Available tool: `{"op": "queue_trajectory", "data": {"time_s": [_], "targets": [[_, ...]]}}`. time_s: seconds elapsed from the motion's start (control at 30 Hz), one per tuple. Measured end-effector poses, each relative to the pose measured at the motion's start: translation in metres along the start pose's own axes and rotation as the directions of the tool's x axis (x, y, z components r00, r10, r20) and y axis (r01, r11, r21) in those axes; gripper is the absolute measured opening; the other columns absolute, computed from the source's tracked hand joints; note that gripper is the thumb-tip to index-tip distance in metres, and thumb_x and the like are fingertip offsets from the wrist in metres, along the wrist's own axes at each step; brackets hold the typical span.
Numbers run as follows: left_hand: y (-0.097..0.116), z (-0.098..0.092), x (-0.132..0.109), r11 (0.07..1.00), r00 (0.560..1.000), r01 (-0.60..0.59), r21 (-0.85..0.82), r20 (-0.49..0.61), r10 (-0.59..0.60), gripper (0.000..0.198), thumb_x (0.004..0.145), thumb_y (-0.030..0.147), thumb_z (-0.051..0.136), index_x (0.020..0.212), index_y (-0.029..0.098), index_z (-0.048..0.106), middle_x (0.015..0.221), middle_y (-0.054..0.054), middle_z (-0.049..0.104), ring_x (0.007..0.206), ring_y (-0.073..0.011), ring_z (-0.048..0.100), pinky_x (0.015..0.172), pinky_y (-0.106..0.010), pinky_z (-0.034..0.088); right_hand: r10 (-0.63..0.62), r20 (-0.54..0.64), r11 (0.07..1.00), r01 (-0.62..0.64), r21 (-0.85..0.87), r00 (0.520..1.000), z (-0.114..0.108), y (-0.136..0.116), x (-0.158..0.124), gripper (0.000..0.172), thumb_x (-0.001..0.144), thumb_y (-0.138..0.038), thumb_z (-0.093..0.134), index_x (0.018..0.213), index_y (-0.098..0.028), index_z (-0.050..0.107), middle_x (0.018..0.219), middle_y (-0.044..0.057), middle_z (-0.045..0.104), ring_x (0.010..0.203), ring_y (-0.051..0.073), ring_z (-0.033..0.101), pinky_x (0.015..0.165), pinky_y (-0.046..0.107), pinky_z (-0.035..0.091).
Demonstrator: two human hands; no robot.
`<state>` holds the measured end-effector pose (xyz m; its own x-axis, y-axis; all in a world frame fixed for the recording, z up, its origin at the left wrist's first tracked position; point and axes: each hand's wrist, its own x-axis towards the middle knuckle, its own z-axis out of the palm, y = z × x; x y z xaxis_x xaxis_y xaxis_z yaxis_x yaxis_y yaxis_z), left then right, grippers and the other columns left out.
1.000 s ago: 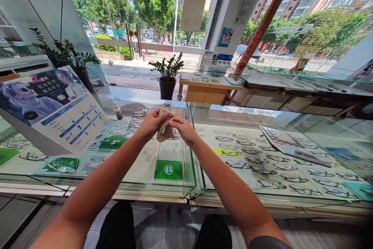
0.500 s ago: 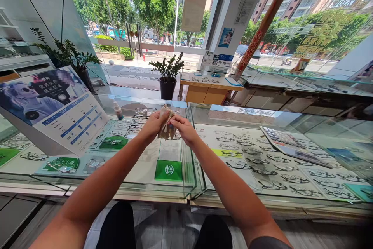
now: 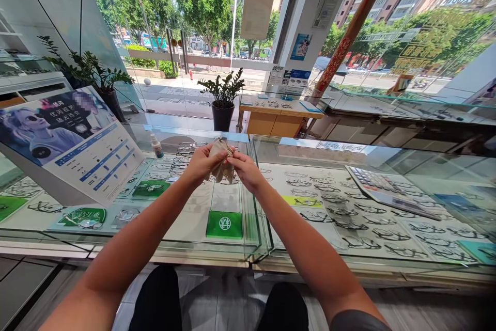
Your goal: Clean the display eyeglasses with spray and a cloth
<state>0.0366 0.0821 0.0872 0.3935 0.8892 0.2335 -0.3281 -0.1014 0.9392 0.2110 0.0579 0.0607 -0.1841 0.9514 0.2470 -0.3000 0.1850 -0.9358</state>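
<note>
A beige cleaning cloth (image 3: 222, 170) hangs bunched between my hands, above the glass display counter (image 3: 228, 200). My left hand (image 3: 204, 163) is closed on the cloth's left side, thumb on top. At its right edge my right hand (image 3: 245, 167) pinches the cloth with thumb and fingers. Whatever the folds may wrap is hidden. Inside the counter, below my hands, lies a green card (image 3: 224, 224) with a white round logo. A small spray bottle (image 3: 156, 146) stands on the glass to the left of my left hand.
A large folded advertising board (image 3: 96, 166) stands on the counter at the left. A calculator (image 3: 383, 190) lies on the right-hand glass. Rows of eyeglasses (image 3: 333, 199) fill the cases beneath. Behind the counter are a potted plant (image 3: 222, 114) and a wooden table (image 3: 277, 123).
The cloth has been turned and refolded, so more of its surface now faces up between the hands. Both hands stay nearly in place, still gripping it. The camera view shifts slightly.
</note>
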Motion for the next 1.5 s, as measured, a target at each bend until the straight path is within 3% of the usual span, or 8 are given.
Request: {"op": "queue_trajectory", "data": {"time_s": [0.23, 0.53, 0.67, 0.8, 0.97, 1.13, 1.3, 1.5], "targets": [[-0.003, 0.003, 0.000, 0.992, 0.988, -0.088, 0.088, -0.116, 0.098, 0.059, 0.065, 0.058, 0.106, 0.100, 0.014, 0.087, 0.085, -0.007, 0.081, 0.069, -0.0153, 0.068, 0.068, -0.028, 0.057, -0.084, 0.012, 0.993, 0.085, -0.081, 0.996, 0.001, 0.004, 0.002, 0.036, 0.082, -0.057, 0.091, 0.080, -0.023, 0.081, 0.107, 0.004, 0.074, 0.109, 0.023, 0.062, 0.105, 0.037, 0.049], [-0.005, 0.009, -0.004, 0.948, 0.947, -0.213, 0.236, -0.190, 0.260, 0.062, 0.077, 0.075, 0.092, 0.080, 0.017, 0.071, 0.068, 0.001, 0.065, 0.060, -0.0111, 0.053, 0.057, -0.023, 0.043, -0.066, 0.093, 0.984, 0.080, -0.157, 0.993, 0.005, 0.007, -0.001, 0.042, 0.086, -0.065, 0.089, 0.090, -0.024, 0.083, 0.099, 0.004, 0.073, 0.103, 0.024, 0.063, 0.105, 0.042, 0.050], [-0.006, 0.010, -0.004, 0.969, 0.961, -0.196, 0.148, -0.166, 0.219, 0.066, 0.080, 0.081, 0.088, 0.080, 0.018, 0.070, 0.064, 0.001, 0.064, 0.055, -0.0110, 0.052, 0.052, -0.023, 0.042, -0.132, 0.110, 0.965, 0.154, -0.212, 0.985, 0.007, 0.002, -0.001, 0.040, 0.090, -0.064, 0.085, 0.086, -0.024, 0.083, 0.102, 0.005, 0.072, 0.107, 0.024, 0.062, 0.109, 0.042, 0.047], [-0.007, 0.005, 0.000, 0.991, 0.986, -0.130, 0.034, -0.099, 0.133, 0.067, 0.078, 0.082, 0.089, 0.085, 0.017, 0.074, 0.063, -0.001, 0.068, 0.053, -0.0120, 0.058, 0.051, -0.023, 0.047, -0.130, 0.088, 0.970, 0.146, -0.196, 0.988, 0.005, -0.002, 0.001, 0.042, 0.088, -0.063, 0.084, 0.078, -0.022, 0.078, 0.097, 0.004, 0.071, 0.099, 0.023, 0.060, 0.099, 0.039, 0.047], [0.001, -0.002, 0.002, 0.997, 0.999, -0.050, -0.064, 0.007, 0.050, 0.066, 0.076, 0.070, 0.097, 0.108, 0.015, 0.080, 0.098, -0.013, 0.086, 0.077, -0.0216, 0.078, 0.073, -0.033, 0.066, -0.084, 0.005, 0.983, 0.084, -0.163, 0.996, 0.000, -0.008, 0.001, 0.038, 0.084, -0.058, 0.084, 0.076, -0.022, 0.076, 0.083, 0.001, 0.067, 0.084, 0.019, 0.054, 0.086, 0.034, 0.045], [0.009, -0.006, 0.001, 0.999, 0.994, -0.004, -0.042, 0.106, 0.008, 0.064, 0.075, 0.055, 0.102, 0.119, 0.014, 0.081, 0.117, -0.018, 0.085, 0.095, -0.0286, 0.082, 0.084, -0.038, 0.067, -0.036, -0.006, 0.995, 0.035, -0.091, 0.999, -0.001, -0.010, 0.000, 0.038, 0.081, -0.058, 0.086, 0.077, -0.022, 0.074, 0.082, 0.001, 0.068, 0.082, 0.018, 0.056, 0.083, 0.033, 0.044], [0.008, -0.006, -0.001, 0.996, 0.999, -0.046, 0.081, 0.029, 0.044, 0.056, 0.073, 0.052, 0.104, 0.108, 0.015, 0.082, 0.094, -0.007, 0.082, 0.075, -0.0174, 0.073, 0.070, -0.027, 0.060, -0.016, 0.003, 0.998, 0.016, -0.056, 1.000, 0.000, -0.010, -0.001, 0.040, 0.081, -0.059, 0.088, 0.077, -0.021, 0.074, 0.078, 0.000, 0.065, 0.077, 0.017, 0.054, 0.078, 0.031, 0.043], [0.007, -0.002, -0.001, 0.992, 0.999, -0.052, 0.119, -0.008, 0.054, 0.057, 0.067, 0.057, 0.105, 0.097, 0.014, 0.081, 0.081, -0.003, 0.076, 0.067, -0.0140, 0.064, 0.063, -0.025, 0.054, 0.013, 0.056, 1.000, -0.012, -0.023, 0.998, -0.001, -0.015, -0.002, 0.043, 0.080, -0.060, 0.091, 0.077, -0.020, 0.075, 0.077, 0.000, 0.064, 0.077, 0.015, 0.051, 0.074, 0.030, 0.041]]}}
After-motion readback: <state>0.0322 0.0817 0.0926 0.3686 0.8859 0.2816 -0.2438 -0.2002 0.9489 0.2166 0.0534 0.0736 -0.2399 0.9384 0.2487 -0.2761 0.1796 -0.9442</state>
